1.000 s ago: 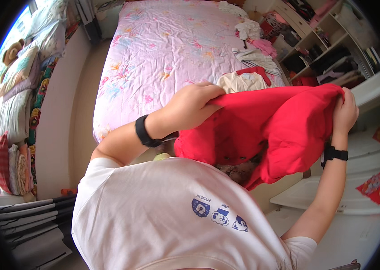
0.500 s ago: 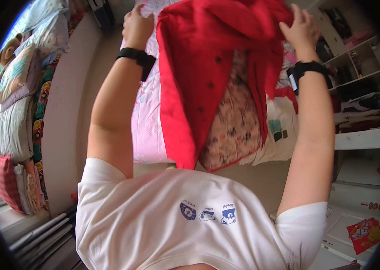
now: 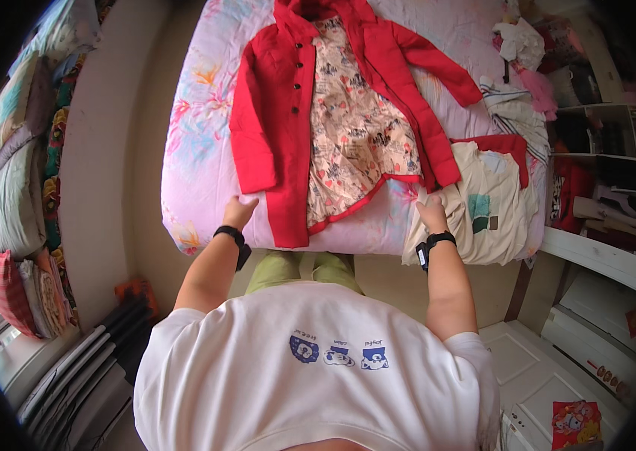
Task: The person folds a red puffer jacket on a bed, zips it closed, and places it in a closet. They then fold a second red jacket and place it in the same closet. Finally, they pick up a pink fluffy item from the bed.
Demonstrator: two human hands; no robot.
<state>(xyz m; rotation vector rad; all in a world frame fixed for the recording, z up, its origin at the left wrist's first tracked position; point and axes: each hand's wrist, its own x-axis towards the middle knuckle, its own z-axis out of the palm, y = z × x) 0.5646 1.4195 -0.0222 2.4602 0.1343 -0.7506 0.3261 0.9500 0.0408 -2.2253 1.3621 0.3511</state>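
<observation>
Far L of frame: stacked quilts (image 3: 13,207) and a red checked cushion (image 3: 11,289), off to the side, prob. no part of the work. Next, L of ctr: left hand (image 3: 239,213) at the near end of the floral bedspread (image 3: 201,158), just beside the sleeve cuff (image 3: 258,179) on that side. Thumb apparently apart from the other fingers, nothing visible btwn. Can't tell if touching cloth.

Upper ctr: red coat (image 3: 289,165), flat on its back on the bedspread, collar (image 3: 299,28) toward top edge of frame, front open, dark buttons (image 3: 296,86) undone, printed lining (image 3: 355,113) showing. One sleeve straight down the L side, the other angled out to R. Spreading-out mostly done, by the look of it; no fold made yet. Remaining, prob.: hem to even up (lower in frame at L than at R), front halves to bring together.

R of ctr: right hand (image 3: 432,213), just below bottom corner of the R front panel (image 3: 431,135). Fingertips close to cloth; can't tell whether clamped on it or free.

Further R: cream top (image 3: 510,203) w/ green patch, fairly flat, red cloth (image 3: 517,154) against it; then striped garment (image 3: 517,116) and pink cloth (image 3: 537,90), bunched, apparently not dealt with yet.
</observation>
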